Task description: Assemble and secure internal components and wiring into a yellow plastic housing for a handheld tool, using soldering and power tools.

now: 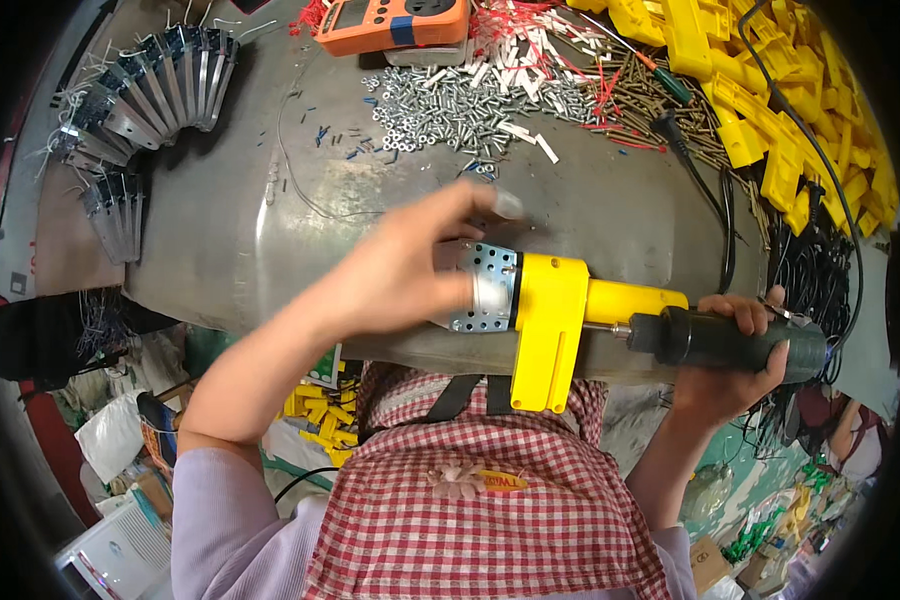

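A yellow plastic housing (552, 300) lies at the near edge of the metal-topped bench, its handle part jutting toward me. At its left end sits a perforated metal plate (492, 262). My left hand (400, 262), slightly blurred, is over the plate with thumb and fingers apart; the thumb overlaps the plate, and whether it presses on it I cannot tell. White coverings show on the thumb tip and a fingertip. My right hand (740, 370) is wrapped round a dark electric screwdriver (705, 338), held level, its bit (605, 328) pointing left against the housing's side.
Screws and nuts (450, 110) are heaped at the back, beside an orange multimeter (390, 25) and a green-handled screwdriver (670, 85). Yellow housings (770, 110) pile up at back right near black cables (810, 270). Metal assemblies with wires (170, 85) stand at back left.
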Tool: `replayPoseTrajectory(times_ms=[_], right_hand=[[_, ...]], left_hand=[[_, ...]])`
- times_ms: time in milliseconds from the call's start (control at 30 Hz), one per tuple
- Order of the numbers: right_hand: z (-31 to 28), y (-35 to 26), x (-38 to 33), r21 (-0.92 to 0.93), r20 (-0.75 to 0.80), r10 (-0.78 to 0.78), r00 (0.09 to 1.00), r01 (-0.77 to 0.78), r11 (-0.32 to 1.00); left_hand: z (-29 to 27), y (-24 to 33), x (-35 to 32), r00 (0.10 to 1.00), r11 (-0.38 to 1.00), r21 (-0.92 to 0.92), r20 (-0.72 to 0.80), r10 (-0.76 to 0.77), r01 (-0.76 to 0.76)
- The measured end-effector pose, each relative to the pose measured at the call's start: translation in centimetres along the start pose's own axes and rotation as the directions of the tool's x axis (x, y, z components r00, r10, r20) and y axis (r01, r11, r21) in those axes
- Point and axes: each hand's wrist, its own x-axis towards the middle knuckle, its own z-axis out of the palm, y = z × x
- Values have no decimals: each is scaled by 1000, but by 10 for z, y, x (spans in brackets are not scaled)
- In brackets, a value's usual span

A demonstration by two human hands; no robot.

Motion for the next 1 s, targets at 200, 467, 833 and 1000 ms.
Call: replayPoseTrajectory(times_ms=[200, 467, 833, 1000], right_hand=[[1, 0, 0, -19, 5, 2, 1000, -2, 1000], [3, 0, 2, 12, -12, 33, 999, -33, 999], [5, 0, -1, -12, -43, 10, 999, -10, 1000], [4, 1, 0, 43, -42, 25, 999, -23, 999]], left_hand=[[-17, -18, 42, 854, 524, 688, 295, 429, -501], [-31, -22, 32, 804, 458, 664, 438, 403, -591], [35, 5, -53, 963, 986, 163, -255, 82, -40], [40, 2, -52, 954, 981, 185, -280, 109, -57]])
